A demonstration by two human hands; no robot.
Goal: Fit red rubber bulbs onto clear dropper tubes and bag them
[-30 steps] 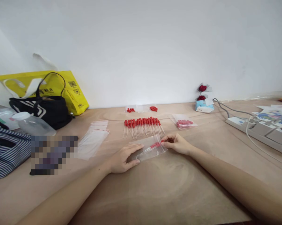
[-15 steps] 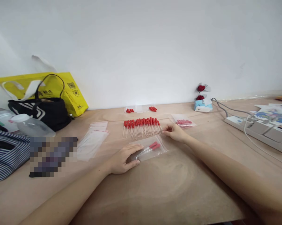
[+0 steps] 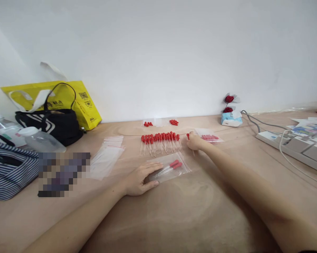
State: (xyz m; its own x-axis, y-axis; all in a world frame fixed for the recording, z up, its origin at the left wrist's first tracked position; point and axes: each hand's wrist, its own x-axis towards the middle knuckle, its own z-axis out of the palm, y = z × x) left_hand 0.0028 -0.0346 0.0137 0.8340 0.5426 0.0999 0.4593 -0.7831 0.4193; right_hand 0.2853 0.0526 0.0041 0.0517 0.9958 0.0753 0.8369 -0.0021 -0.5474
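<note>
My left hand point(image 3: 144, 178) lies with fingers spread on the left edge of a clear zip bag point(image 3: 183, 168) holding droppers with red bulbs point(image 3: 176, 164). My right hand point(image 3: 195, 141) is closed on a red-topped dropper point(image 3: 188, 136), its thin stem showing below the fingers. Between the hands and the wall, a row of red-bulbed droppers point(image 3: 160, 137) lies side by side, just left of my right hand. Beside that hand on the right is a filled clear bag point(image 3: 210, 137) with red bulbs inside.
Flat clear bags point(image 3: 108, 158) lie left of the row. Two small red piles point(image 3: 148, 124) point(image 3: 174, 122) sit near the wall. A yellow bag point(image 3: 91, 109), black bag point(image 3: 60, 126), bottle point(image 3: 42, 140) and striped bag point(image 3: 13, 175) stand left; a power strip point(image 3: 292, 147) is right.
My right hand has lifted a dropper from the right end of the row and moved slightly away from it. My left hand stays on the bag. The view has shifted a little.
</note>
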